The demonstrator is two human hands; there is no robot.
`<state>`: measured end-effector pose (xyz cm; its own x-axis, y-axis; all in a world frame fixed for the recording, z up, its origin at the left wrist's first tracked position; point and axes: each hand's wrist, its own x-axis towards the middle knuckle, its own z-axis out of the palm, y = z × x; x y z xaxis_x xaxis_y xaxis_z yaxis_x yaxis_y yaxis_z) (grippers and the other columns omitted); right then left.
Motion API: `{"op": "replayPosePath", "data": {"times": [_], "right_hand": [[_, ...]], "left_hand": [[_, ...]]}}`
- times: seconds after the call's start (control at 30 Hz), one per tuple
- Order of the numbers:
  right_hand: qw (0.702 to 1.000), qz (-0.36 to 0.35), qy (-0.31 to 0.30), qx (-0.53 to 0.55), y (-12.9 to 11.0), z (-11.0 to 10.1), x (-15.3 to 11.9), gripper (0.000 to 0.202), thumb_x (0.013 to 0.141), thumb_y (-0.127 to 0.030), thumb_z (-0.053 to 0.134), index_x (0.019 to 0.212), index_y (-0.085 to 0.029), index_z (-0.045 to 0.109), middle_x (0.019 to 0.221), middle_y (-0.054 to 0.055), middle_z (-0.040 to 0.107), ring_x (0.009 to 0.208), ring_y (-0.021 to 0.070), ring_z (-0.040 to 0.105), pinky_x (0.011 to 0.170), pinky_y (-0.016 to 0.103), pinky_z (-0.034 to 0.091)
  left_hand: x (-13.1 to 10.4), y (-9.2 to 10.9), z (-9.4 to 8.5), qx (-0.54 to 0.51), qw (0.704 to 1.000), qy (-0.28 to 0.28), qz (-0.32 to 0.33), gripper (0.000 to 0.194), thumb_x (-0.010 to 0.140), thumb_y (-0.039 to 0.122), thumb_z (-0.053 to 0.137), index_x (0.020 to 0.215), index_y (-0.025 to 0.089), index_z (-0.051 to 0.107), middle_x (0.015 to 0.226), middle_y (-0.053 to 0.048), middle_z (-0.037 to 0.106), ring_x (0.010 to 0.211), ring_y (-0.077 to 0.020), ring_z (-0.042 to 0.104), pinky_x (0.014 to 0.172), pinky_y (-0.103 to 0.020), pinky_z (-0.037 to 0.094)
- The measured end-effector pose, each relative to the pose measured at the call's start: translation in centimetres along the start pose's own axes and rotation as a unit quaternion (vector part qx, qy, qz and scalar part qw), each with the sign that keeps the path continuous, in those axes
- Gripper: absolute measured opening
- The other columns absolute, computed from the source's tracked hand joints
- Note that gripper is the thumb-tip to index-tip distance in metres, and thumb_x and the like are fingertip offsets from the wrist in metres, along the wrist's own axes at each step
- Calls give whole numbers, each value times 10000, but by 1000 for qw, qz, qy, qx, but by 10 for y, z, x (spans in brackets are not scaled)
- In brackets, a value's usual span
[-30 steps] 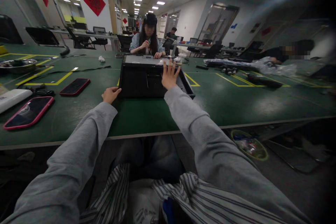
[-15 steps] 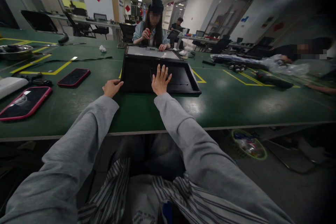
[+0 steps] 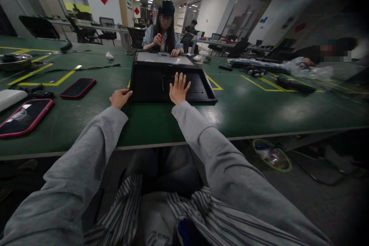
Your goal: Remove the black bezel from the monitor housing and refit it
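A black shallow tray-like case lies on the green table, with a flat grey panel along its far side. At the case's near left corner is my left hand, its fingers closed on the side edge. My right hand is open, fingers spread, over the case's inner floor right of the middle; whether the palm presses on it I cannot tell. A thin light line, like a rod or slot, shows on the floor left of that hand.
Two red-rimmed phones, one farther and one nearer, lie to the left by a white box. Across the table a person holds a small red object at the panel. A metal bowl stands far left.
My right hand has shifted slightly right across the case, showing more of the thin line. My left hand stays at the edge. The whole view has turned a little.
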<state>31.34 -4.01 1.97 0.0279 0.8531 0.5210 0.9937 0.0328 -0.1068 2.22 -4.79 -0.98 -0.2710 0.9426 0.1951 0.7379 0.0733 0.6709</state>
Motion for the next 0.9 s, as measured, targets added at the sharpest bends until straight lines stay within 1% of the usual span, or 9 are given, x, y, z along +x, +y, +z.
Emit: {"op": "replayPosePath", "data": {"times": [0.1, 0.17, 0.3, 0.37, 0.43, 0.63, 0.73, 0.83, 0.9], "right_hand": [[998, -56, -2, -19, 4, -2, 3, 771, 1008, -360, 335, 1639, -149, -53, 1714, 146, 40, 1570, 343, -10, 1204, 679, -5], [997, -63, 3, -35, 7, -5, 4, 787, 1006, -375, 352, 1639, -140, -50, 1714, 149, 22, 1569, 345, -24, 1207, 673, -4], [999, -4, -4, -31, 15, -2, 2, 751, 1018, -390, 303, 1642, -153, -41, 1706, 171, 67, 1566, 352, 23, 1187, 705, 31], [1000, -1, -13, -23, 19, 1, 2, 731, 1019, -378, 283, 1644, -162, -29, 1704, 168, 84, 1566, 345, 37, 1186, 706, 39], [999, -13, -19, -25, 26, 1, 3, 729, 1014, -363, 284, 1645, -158, -20, 1707, 163, 70, 1567, 337, 27, 1193, 694, 38], [998, 16, -25, -48, 60, -8, 7, 750, 1000, -359, 299, 1642, -140, -21, 1703, 189, 54, 1563, 349, 26, 1178, 710, 46], [997, 36, -37, -58, 78, -7, 10, 755, 1000, -382, 282, 1639, -117, -19, 1705, 190, -6, 1567, 342, -10, 1186, 696, 48], [993, 87, -71, -37, 97, 2, 12, 742, 1000, -391, 246, 1636, -104, -8, 1705, 187, -27, 1571, 330, -17, 1192, 691, 55], [986, 110, -121, -8, 107, 12, 16, 730, 996, -395, 242, 1637, -108, 43, 1705, 190, 14, 1574, 319, 26, 1202, 680, 56]], "left_hand": [[-1, 1, -1, 1, 1000, -3, 3, 446, 899, 530, 596, 1238, 270, 724, 1227, -55, 739, 1231, -292, 616, 1101, -455, 363], [0, 1, -1, 2, 1000, -4, 3, 448, 897, 529, 599, 1238, 266, 724, 1224, -59, 740, 1223, -293, 619, 1100, -456, 362], [1, -1, 0, 5, 1000, 0, 0, 457, 889, 533, 609, 1242, 264, 720, 1220, -64, 739, 1221, -295, 618, 1095, -457, 362], [2, -2, 1, 4, 1000, -2, 1, 457, 892, 539, 603, 1242, 269, 719, 1219, -62, 739, 1219, -293, 618, 1094, -450, 362], [2, -2, 1, 2, 1000, -5, 2, 451, 895, 539, 596, 1239, 275, 718, 1219, -57, 739, 1219, -292, 618, 1097, -446, 359], [1, 2, 0, 6, 1000, -6, -5, 446, 894, 528, 601, 1242, 276, 719, 1220, -56, 739, 1227, -307, 615, 1103, -468, 351], [2, 0, 2, 7, 1000, -6, -6, 461, 891, 532, 604, 1248, 265, 719, 1211, -65, 742, 1214, -312, 622, 1103, -475, 351], [4, -3, 4, 4, 1000, 0, 0, 461, 889, 540, 604, 1243, 269, 722, 1204, -65, 744, 1206, -313, 627, 1109, -478, 344], [4, -4, 5, 6, 1000, 1, 3, 458, 889, 542, 604, 1242, 275, 721, 1212, -63, 741, 1217, -319, 620, 1110, -486, 341]]}}
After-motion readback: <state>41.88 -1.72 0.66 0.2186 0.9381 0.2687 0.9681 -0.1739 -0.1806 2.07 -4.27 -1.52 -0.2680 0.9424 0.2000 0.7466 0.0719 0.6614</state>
